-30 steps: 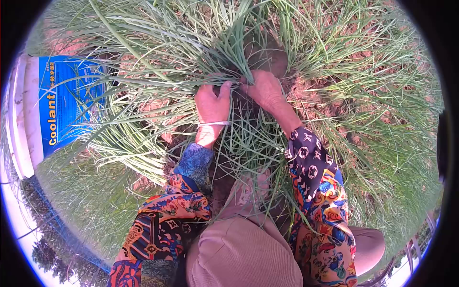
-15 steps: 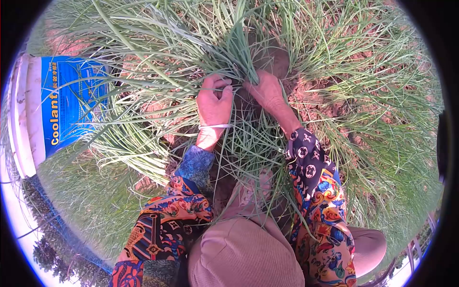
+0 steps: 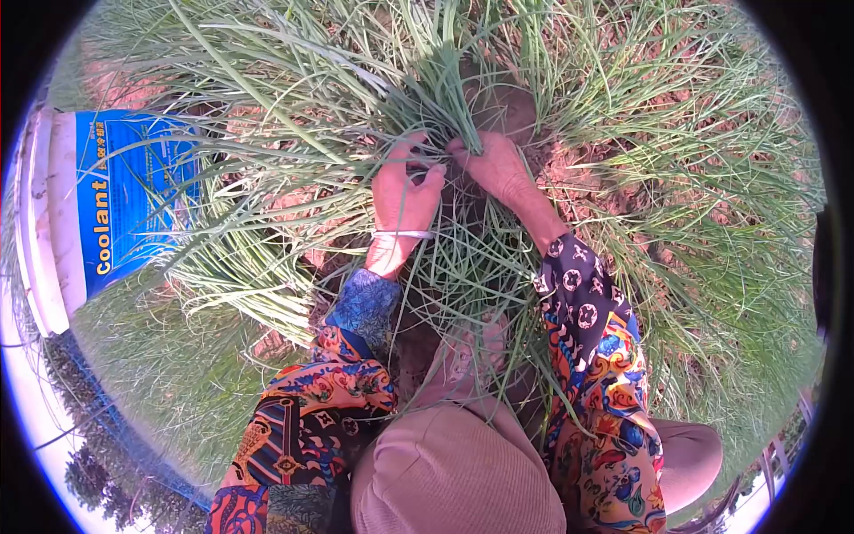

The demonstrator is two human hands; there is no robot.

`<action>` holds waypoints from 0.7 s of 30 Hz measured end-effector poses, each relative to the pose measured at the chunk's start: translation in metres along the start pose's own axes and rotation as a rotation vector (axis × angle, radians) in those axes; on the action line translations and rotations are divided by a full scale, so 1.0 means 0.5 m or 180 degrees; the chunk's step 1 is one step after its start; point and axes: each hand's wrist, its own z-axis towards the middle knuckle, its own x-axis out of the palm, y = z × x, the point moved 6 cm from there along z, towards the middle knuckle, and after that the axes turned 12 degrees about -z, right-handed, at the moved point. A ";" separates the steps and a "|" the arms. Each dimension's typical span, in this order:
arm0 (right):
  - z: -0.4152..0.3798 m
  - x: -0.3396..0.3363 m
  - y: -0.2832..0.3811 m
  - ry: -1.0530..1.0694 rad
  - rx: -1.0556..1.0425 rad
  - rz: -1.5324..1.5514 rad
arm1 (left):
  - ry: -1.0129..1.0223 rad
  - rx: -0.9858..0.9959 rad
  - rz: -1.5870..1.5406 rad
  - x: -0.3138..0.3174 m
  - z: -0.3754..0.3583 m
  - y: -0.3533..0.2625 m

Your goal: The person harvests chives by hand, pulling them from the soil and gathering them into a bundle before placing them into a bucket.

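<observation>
Long thin green onion leaves [image 3: 449, 76] rise from the soil in front of me. My right hand [image 3: 500, 167] is closed around the base of a bunch of them, its fingertips partly hidden by the leaves. Just to the left, my left hand [image 3: 405, 194], with a white band at the wrist, has its thumb and curled fingers apart near the same stems. A few leaves cross over it, and I see nothing gripped in it. Cut or loose-looking leaves [image 3: 471, 267] lie between my forearms, above my shoe [image 3: 471, 347].
On the left stands a white bucket [image 3: 58, 214] with a blue "Coolant" label, leaves overlapping it. A laid bundle of green onions [image 3: 258, 289] is beside my left forearm. More standing plants [image 3: 712, 196] fill the right, with reddish soil [image 3: 569, 178] showing between.
My left thumb has moved away from the fingers, widening the gap, and that hand has shifted slightly right. My right hand keeps its hold on the bunch, nearly in place.
</observation>
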 end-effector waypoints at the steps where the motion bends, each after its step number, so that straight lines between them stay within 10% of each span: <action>1: 0.000 -0.002 -0.003 -0.0115 0.0007 0.0062 | 0.0108 0.0002 0.0188 0.003 0.002 -0.006; 6: 0.000 -0.015 -0.011 -0.0482 0.0127 0.0728 | 0.0792 0.1174 0.0659 0.038 -0.031 -0.029; 15: 0.032 0.024 0.016 0.0456 0.0126 0.0028 | 0.0828 0.1040 0.0672 0.035 -0.058 -0.041; 21: 0.053 0.015 0.048 -0.0314 0.0073 -0.0344 | 0.0923 0.0873 0.0808 0.035 -0.085 -0.054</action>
